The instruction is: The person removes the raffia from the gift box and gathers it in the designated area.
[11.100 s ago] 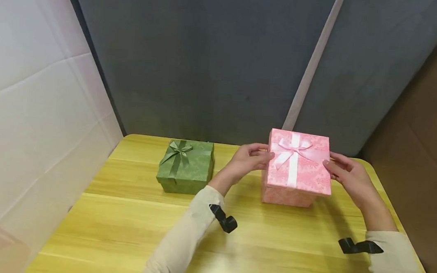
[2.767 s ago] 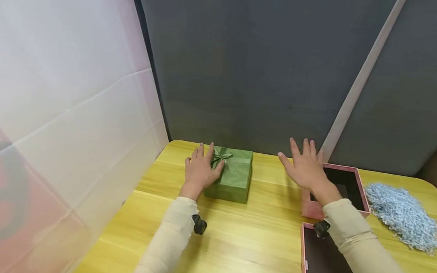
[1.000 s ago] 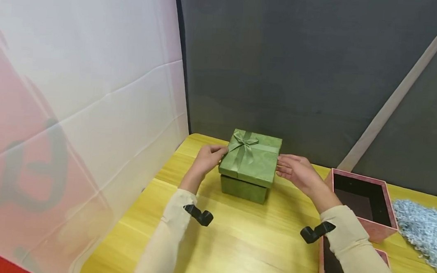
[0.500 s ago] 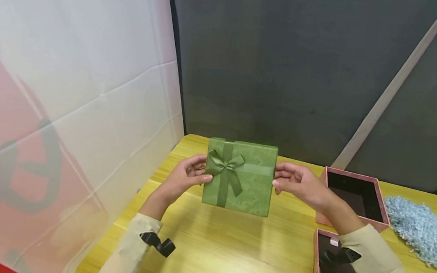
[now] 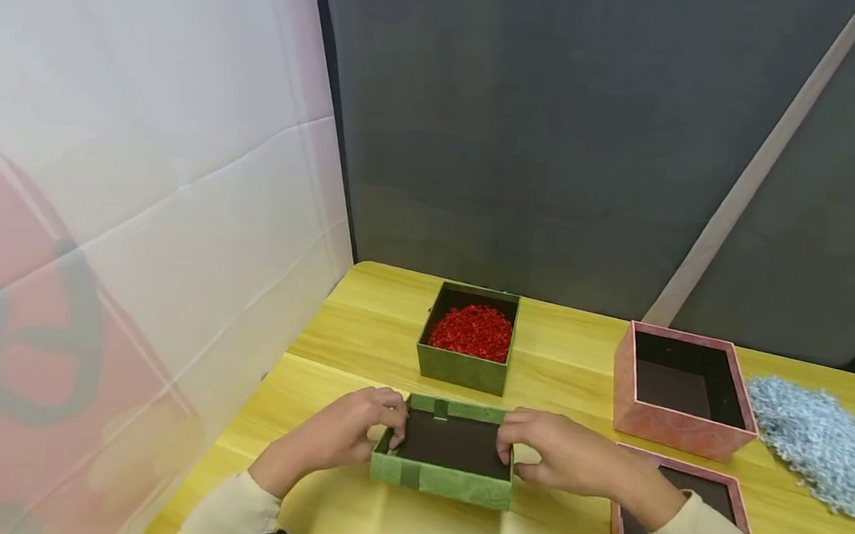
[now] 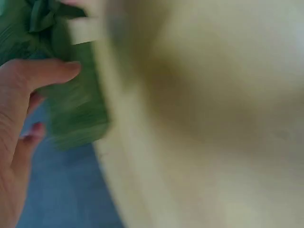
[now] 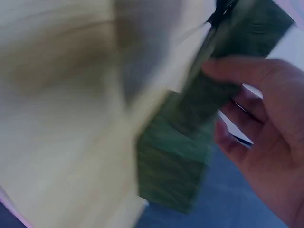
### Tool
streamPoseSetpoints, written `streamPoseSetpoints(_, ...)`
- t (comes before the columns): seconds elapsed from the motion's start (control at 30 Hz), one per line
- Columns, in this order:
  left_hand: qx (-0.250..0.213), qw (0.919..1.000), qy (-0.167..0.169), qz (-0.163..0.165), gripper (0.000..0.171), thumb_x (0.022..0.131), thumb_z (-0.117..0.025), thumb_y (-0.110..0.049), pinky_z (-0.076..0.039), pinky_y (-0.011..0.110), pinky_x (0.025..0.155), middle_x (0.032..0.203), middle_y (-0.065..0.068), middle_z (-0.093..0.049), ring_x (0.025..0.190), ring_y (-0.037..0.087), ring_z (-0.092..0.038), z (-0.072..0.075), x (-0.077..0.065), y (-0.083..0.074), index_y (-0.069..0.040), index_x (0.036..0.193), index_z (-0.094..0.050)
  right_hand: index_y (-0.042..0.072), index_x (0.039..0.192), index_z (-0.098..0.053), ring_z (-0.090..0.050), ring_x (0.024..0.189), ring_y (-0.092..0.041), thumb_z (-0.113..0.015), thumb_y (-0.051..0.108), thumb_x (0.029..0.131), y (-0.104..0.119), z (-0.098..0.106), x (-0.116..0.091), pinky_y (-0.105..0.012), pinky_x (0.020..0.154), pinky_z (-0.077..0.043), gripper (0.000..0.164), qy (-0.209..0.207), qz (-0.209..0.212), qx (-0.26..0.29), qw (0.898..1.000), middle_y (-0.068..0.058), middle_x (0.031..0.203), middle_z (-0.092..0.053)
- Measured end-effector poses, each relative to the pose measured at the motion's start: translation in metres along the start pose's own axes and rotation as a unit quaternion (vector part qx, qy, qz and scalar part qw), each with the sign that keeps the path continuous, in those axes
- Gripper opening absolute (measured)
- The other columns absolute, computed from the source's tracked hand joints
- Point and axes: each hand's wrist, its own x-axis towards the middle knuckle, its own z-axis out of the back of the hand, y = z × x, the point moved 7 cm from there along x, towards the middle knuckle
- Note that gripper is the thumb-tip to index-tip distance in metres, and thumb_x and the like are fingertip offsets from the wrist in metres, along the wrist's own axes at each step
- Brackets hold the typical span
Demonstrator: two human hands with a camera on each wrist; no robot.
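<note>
Both hands hold a green gift box lid [image 5: 452,482] by its opposite sides, low over the front of the table, with its dark inside facing up. My left hand [image 5: 350,428] has its fingers curled over the left edge; my right hand [image 5: 570,452] grips the right edge the same way. Behind the lid stands the green box [image 5: 462,370], uncovered, with red shredded paper [image 5: 475,332] inside. In the blurred left wrist view, thumb and fingers pinch the lid [image 6: 14,45] near its bow. The right wrist view shows the lid [image 7: 247,38] and the box [image 7: 171,175] beyond it.
To the right stands an uncovered pink box [image 5: 680,429] with a dark interior. Its lid [image 5: 713,492] lies inside-up in front, partly under my right forearm. A heap of pale blue shredded paper [image 5: 817,445] lies farther right. A white sheet [image 5: 242,209] borders the table's left.
The pink box was opened and its blue shreds now lie on the table. The green lid has been lifted off, brought forward and turned inside-up, exposing the red shreds.
</note>
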Motion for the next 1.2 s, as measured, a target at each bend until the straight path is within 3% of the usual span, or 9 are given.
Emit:
streamPoseSetpoints(0.03,0.064,0.9977,0.003,-0.023,0.05,0.059,-0.058,0.022,-0.05,0.027,0.079,0.087,-0.011,-0.06,0.088,0.007,-0.058,-0.007,-0.001,-0.001,-0.023,0.078,-0.067,0.023,0.088,-0.065,-0.055,0.088,-0.005,-0.075,-0.005,0.079,0.001,-0.007,0.001,-0.023,0.077,-0.05,0.031,-0.008,0.018,-0.041,0.999,0.015,0.09,-0.055)
streamPoseSetpoints(0.1,0.169,0.9838,-0.001,-0.059,0.046,0.065,-0.069,0.019,-0.044,0.025,0.074,0.082,-0.013,-0.056,0.082,0.007,-0.054,-0.021,-0.002,-0.002,-0.026,0.074,-0.069,0.021,0.085,-0.065,-0.053,0.084,-0.006,-0.076,-0.006,0.078,0.003,-0.021,0.003,-0.022,0.076,-0.048,0.03,-0.026,0.054,-0.113,0.992,0.013,0.086,-0.054)
streamPoseSetpoints(0.2,0.242,0.9667,-0.002,-0.084,0.031,0.078,-0.084,0.0,-0.036,0.025,0.072,0.079,-0.012,-0.053,0.078,0.009,-0.049,-0.037,-0.004,0.004,-0.027,0.072,-0.07,0.021,0.081,-0.066,-0.048,0.079,-0.007,-0.077,-0.001,0.08,0.004,-0.041,0.005,-0.022,0.072,-0.046,0.025,-0.051,0.091,-0.194,0.975,0.011,0.081,-0.053)
streamPoseSetpoints(0.3,0.26,0.9613,-0.005,-0.091,0.027,0.083,-0.083,-0.009,-0.032,0.027,0.074,0.078,-0.01,-0.05,0.076,0.01,-0.045,-0.045,-0.005,0.01,-0.026,0.07,-0.067,0.022,0.078,-0.066,-0.047,0.077,-0.009,-0.078,0.006,0.085,0.002,-0.054,0.005,-0.024,0.07,-0.045,0.02,-0.063,0.101,-0.231,0.966,0.011,0.079,-0.052)
streamPoseSetpoints(0.4,0.267,0.9592,-0.009,-0.094,0.028,0.082,-0.083,-0.008,-0.031,0.03,0.075,0.076,-0.009,-0.048,0.075,0.011,-0.043,-0.049,-0.006,0.014,-0.025,0.068,-0.067,0.022,0.078,-0.067,-0.049,0.079,-0.01,-0.077,0.01,0.087,-0.002,-0.059,0.007,-0.027,0.072,-0.048,0.018,-0.065,0.088,-0.248,0.962,0.01,0.08,-0.053)
streamPoseSetpoints(0.73,0.265,0.9612,0.002,-0.077,0.025,0.082,-0.084,-0.008,-0.032,0.032,0.08,0.078,-0.01,-0.051,0.078,0.011,-0.045,-0.054,-0.008,0.024,-0.026,0.071,-0.07,0.021,0.081,-0.069,-0.051,0.082,-0.009,-0.076,0.01,0.089,-0.015,-0.067,0.014,-0.03,0.074,-0.052,0.016,-0.034,0.061,-0.245,0.967,0.01,0.081,-0.054)
streamPoseSetpoints(1.0,0.276,0.9585,0.013,-0.071,0.018,0.084,-0.084,-0.016,-0.035,0.034,0.082,0.079,-0.01,-0.052,0.079,0.011,-0.046,-0.057,-0.008,0.024,-0.026,0.074,-0.074,0.021,0.081,-0.07,-0.052,0.082,-0.01,-0.078,0.008,0.086,-0.017,-0.068,0.014,-0.032,0.077,-0.053,0.016,-0.038,0.056,-0.241,0.968,0.01,0.082,-0.054)
streamPoseSetpoints(1.2,0.28,0.9573,0.012,-0.07,0.021,0.084,-0.085,-0.013,-0.035,0.034,0.081,0.08,-0.009,-0.053,0.078,0.012,-0.047,-0.059,-0.01,0.024,-0.026,0.073,-0.073,0.021,0.079,-0.07,-0.053,0.081,-0.011,-0.079,0.007,0.085,-0.018,-0.069,0.014,-0.03,0.075,-0.051,0.018,-0.044,0.058,-0.237,0.969,0.01,0.081,-0.055)
